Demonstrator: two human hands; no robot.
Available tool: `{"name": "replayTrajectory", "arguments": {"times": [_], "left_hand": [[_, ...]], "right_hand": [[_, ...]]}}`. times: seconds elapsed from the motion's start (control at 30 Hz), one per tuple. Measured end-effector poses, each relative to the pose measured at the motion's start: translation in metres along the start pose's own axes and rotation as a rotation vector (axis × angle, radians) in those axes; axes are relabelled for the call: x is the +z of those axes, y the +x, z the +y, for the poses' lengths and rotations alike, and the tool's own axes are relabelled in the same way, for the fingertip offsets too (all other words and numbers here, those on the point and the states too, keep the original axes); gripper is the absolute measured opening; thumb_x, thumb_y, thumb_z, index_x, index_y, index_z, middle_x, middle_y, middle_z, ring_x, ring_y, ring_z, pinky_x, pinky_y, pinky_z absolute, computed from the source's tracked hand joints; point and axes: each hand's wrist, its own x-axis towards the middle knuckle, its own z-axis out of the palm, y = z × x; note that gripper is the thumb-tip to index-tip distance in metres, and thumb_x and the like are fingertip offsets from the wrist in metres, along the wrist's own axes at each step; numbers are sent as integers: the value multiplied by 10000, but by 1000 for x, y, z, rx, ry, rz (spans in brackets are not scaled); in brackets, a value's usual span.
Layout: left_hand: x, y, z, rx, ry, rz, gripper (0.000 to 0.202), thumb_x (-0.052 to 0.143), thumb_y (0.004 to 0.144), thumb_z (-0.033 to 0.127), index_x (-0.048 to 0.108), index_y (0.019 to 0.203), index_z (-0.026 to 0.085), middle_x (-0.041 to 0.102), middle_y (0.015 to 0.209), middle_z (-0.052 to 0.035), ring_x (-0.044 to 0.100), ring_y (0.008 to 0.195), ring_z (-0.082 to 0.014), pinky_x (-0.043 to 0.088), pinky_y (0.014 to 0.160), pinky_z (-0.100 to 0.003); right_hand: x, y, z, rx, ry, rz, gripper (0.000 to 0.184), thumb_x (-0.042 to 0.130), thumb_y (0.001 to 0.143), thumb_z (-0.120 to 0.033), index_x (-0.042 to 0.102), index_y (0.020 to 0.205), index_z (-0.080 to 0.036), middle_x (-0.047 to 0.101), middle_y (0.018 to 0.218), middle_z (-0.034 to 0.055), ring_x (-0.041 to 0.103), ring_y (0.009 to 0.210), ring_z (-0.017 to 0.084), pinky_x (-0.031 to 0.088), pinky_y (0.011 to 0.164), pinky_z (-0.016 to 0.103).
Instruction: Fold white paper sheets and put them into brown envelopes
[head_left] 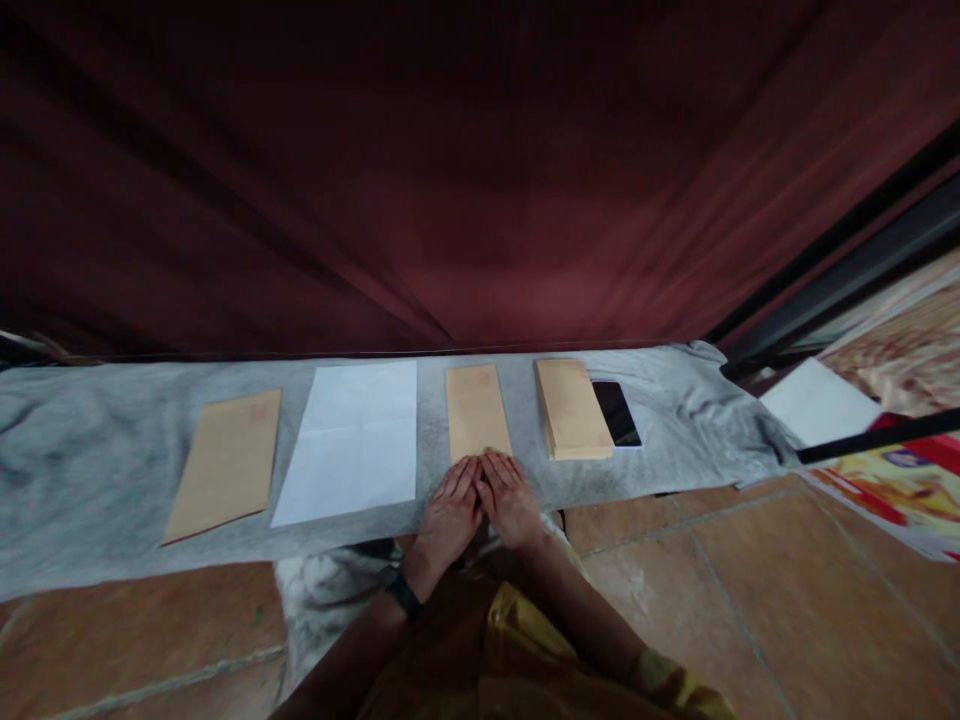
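My left hand (450,510) and my right hand (510,498) lie flat side by side, fingers stretched, on the near end of a narrow brown envelope (475,405). The envelope rests on a grey cloth (97,450) spread over the floor. Left of it lies a white sheet of paper (352,440) with fold creases. Farther left is another brown envelope (229,460). To the right sits a stack of brown envelopes (571,405), and a dark phone (616,412) lies against its right side. A black band circles my left wrist.
A dark red curtain (450,180) hangs behind the cloth. Brown floor tiles (750,600) stretch in front. At the right lie a white paper (817,400), a black bar (877,435) and a colourful printed sheet (900,480).
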Motion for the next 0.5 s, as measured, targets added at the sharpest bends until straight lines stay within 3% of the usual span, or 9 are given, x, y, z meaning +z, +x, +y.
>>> {"name": "replayTrajectory", "arguments": {"times": [0.3, 0.5], "left_hand": [[-5, -9, -3, -88, -27, 42, 564, 494, 994, 376, 486, 1495, 115, 517, 1531, -179, 459, 1450, -299, 381, 1207, -489], [-13, -13, -7, -121, -1, 27, 591, 506, 995, 411, 486, 1499, 105, 499, 1540, -188, 410, 1480, -318, 327, 1233, -505]], "right_hand": [[-2, -14, 19, 31, -55, 48, 489, 437, 1051, -281, 465, 1517, -137, 499, 1550, 143, 461, 1447, 253, 350, 1209, 493], [-6, -20, 33, 16, -124, 41, 491, 423, 1055, -283, 467, 1521, -135, 476, 1568, 125, 450, 1453, 262, 317, 1223, 466]]}}
